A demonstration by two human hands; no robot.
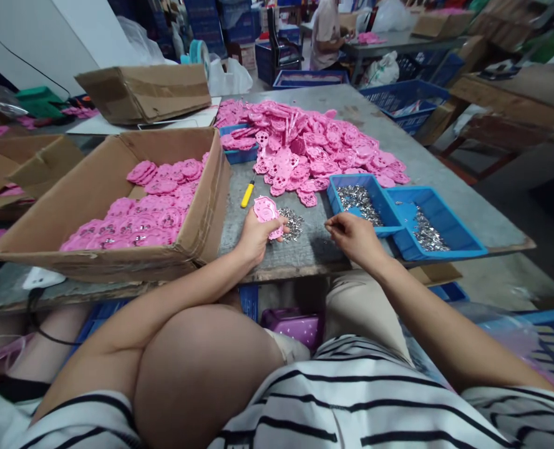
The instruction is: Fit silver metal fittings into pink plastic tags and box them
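While our left hand [255, 237] is pinching a pink piece [266, 211] by metal bits [296, 223], likely lying there for easy reach, our right hand [353, 236] is pressing its fingers [337, 221] together near a tray [389, 231], anything gripped indiscernible.

Workshop, worktable [429, 171], heaped pink parts [314, 140], crates [204, 25]

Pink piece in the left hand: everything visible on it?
The pink piece looks like plastic, thin, with a wavy outline and paler contour lines on its visible face. The left hand holds it tilted, thumb across its lower part, beside loose metal parts. Finer detail is too blurred to tell.
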